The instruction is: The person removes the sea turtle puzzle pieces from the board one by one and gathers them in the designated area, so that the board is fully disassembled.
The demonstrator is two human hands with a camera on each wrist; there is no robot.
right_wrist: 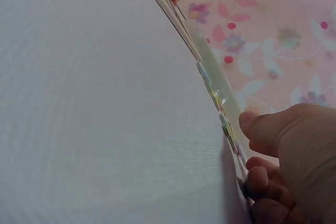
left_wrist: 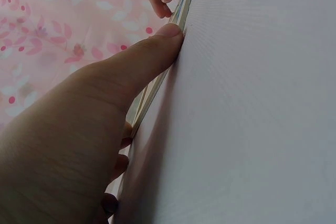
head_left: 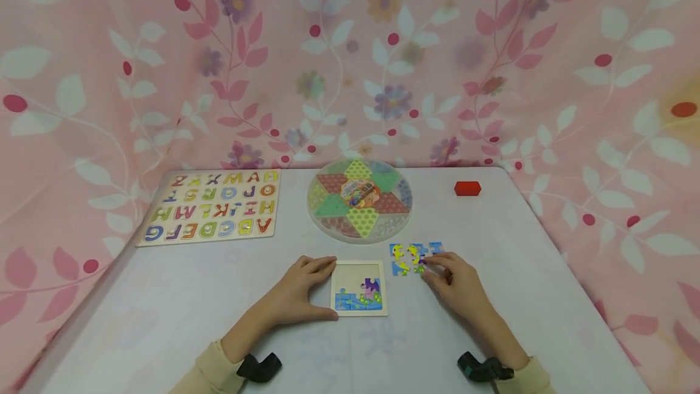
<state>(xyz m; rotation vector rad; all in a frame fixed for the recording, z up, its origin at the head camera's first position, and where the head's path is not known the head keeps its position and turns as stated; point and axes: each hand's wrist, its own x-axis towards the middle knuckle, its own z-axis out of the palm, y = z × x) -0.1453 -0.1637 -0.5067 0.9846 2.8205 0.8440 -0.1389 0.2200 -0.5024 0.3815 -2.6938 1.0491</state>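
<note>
A square wooden puzzle frame lies on the table, with joined blue, green and purple jigsaw pieces along its bottom and right side. My left hand holds the frame at its left side, fingers at the upper corner and thumb at the lower one. In the left wrist view the thumb presses on the frame's edge. To the right lie several loose jigsaw pieces, blue and yellow. My right hand reaches over their right part, its fingertips at the pieces. Thumb and index finger stand apart there, with no piece seen between them.
Behind the frame lies a round star-patterned board under a clear cover. A wooden alphabet board sits at the back left, and a red block at the back right. A pink floral curtain surrounds the white table.
</note>
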